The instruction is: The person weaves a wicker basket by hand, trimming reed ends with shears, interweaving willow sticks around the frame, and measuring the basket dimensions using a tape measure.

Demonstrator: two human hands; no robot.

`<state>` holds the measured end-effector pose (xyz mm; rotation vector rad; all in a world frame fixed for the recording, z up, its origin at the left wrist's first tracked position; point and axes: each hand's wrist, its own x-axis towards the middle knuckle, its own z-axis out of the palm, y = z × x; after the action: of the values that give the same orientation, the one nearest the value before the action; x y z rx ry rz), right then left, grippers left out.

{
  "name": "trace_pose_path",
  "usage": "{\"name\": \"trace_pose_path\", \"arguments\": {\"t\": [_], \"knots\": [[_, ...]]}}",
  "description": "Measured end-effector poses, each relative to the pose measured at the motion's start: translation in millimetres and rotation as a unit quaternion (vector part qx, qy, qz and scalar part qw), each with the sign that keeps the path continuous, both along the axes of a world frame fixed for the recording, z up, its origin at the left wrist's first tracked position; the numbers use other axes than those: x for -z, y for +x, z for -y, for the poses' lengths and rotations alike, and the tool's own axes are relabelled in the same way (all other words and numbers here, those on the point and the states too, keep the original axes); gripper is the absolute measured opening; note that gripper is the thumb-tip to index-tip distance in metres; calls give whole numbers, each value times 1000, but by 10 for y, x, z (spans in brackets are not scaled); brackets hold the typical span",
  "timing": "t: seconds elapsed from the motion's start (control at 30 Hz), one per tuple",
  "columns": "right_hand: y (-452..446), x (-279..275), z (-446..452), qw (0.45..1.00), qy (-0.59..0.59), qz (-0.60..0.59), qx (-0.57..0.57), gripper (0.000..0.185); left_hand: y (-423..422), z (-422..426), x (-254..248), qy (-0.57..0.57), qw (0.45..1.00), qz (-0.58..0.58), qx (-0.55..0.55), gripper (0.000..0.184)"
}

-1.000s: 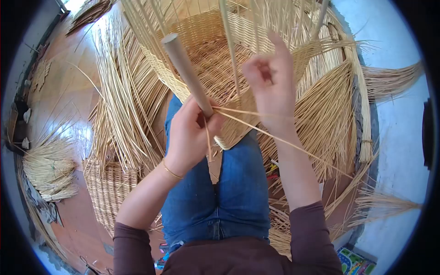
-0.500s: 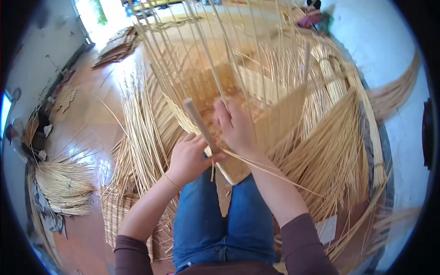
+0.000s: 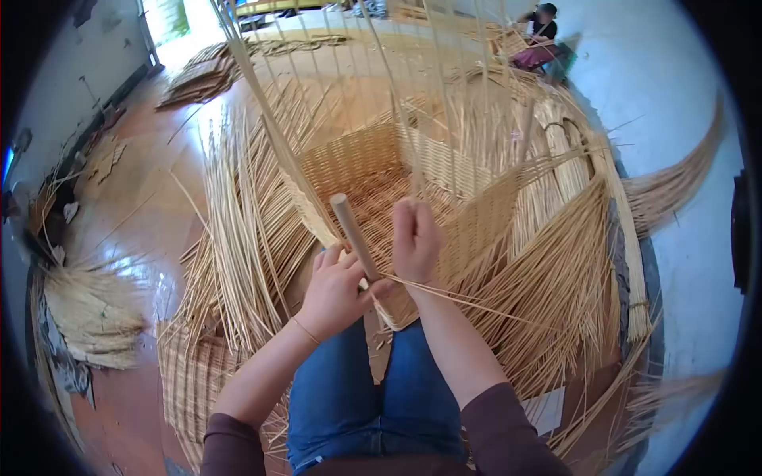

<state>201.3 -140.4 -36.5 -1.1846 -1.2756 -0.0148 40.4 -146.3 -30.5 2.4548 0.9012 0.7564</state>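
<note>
A partly woven wicker basket [image 3: 349, 152] tilts in front of my knees, long upright stakes rising from its walls. My left hand [image 3: 337, 287] is closed on the near corner of its rim, the thumb at the foot of a round wooden post [image 3: 355, 234]. To the right of the post, my right hand [image 3: 417, 238] makes a fist around a thin upright wicker stake [image 3: 414, 170]. Loose wicker strands [image 3: 468, 300] run from the corner across my right forearm. What lies inside my right fist is mostly hidden.
Wicker bundles lie left [image 3: 234, 238] and right [image 3: 548, 293] of the basket. A woven panel [image 3: 190, 373] rests at lower left, and a strand heap [image 3: 95, 309] sits by the left wall. A person [image 3: 542, 36] sits at the far right, working on wicker.
My right hand has moved down and slightly right, closer to me. The view has tilted up a little, so the seated person shows more fully. My left hand keeps its hold at the corner.
</note>
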Motion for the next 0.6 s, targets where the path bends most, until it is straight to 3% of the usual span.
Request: {"name": "trace_pose_path", "arguments": {"t": [0.1,0.2,0.27,0.3,0.33,0.37,0.4,0.47,0.5,0.6], "knots": [[100,-92,120,992,16,-122,-21,17,0,-28,85,-9,999,35,18,31],[455,-369,106,990,71,-122,-8,29,8,1,117,-4,1000,23,17,38],[439,-676,140,978,-89,-159,-100,27,-24,17,85,-8,1000,12,24,51],[451,-527,-62,990,-36,-112,-81,35,-67,2,54,-15,999,8,37,60],[535,-411,-171,987,-114,-72,-86,38,-149,-38,-21,-82,988,100,82,66],[600,-280,-242,977,-191,-32,-90,42,-223,-101,-158,-173,969,167,52,64],[427,-499,-93,977,-201,-41,-65,43,-290,-147,-332,-261,938,228,22,63],[284,-336,-131,980,-159,-113,-48,41,-235,-297,-823,-290,889,352,35,61],[225,-263,-155,975,-127,-182,-30,40,-126,-439,-994,-239,907,344,34,60],[185,-182,-173,985,-71,-156,-9,40,346,-872,-1601,-164,933,319,17,58]]}}
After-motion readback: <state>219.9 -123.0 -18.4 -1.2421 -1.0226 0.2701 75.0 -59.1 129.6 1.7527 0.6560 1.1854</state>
